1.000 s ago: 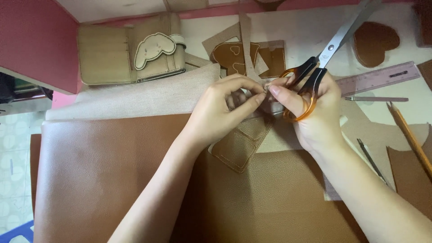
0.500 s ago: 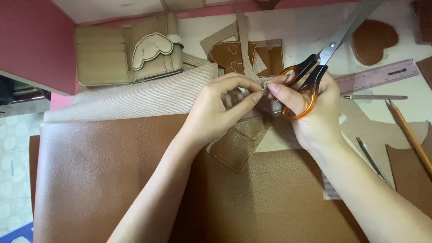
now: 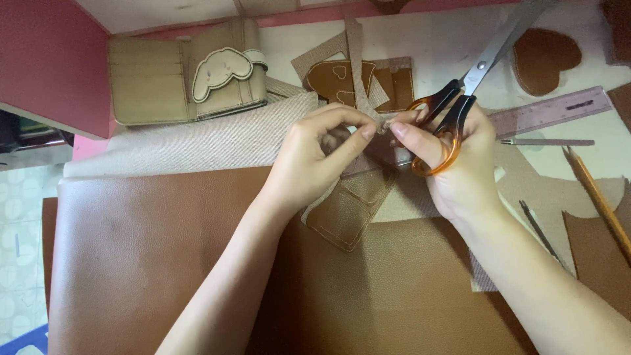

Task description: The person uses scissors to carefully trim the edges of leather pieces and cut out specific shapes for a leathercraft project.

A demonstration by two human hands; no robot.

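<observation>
Strip [image 3: 358,72] of thin tan material, pinched between both hands at table centre; free end runs up and away toward the far edge. Left hand [image 3: 315,161]: thumb and forefinger closed on the strip's near end, other fingers curled. Right hand [image 3: 453,164]: fingertips meet the left's at the same spot, also pressed on the strip. Same hand carries scissors [image 3: 460,92], amber handle loops hooked over the fingers, blades shut and pointing up-right, clear of the strip.

Stitched brown piece [image 3: 348,207], pocket-shaped, lies tilted just below the left hand, partly under it; whether the strip joins it cannot be told. It rests at the far edge of a large brown leather sheet [image 3: 164,256] that fills the near half of the view, both forearms across it. Pale cloth [image 3: 197,141] lies beyond the sheet, under the left hand.

Further out: beige wallet [image 3: 177,79] with a winged white clasp, upper left, beside a pink wall [image 3: 46,59]. Small brown cut pieces [image 3: 335,79] behind the strip. Brown heart shape [image 3: 545,56] upper right, well apart from the hands. Purple ruler [image 3: 559,108] angled right of the scissors, thin metal tool [image 3: 545,142] just below it, pencil [image 3: 598,197] at the right edge.
</observation>
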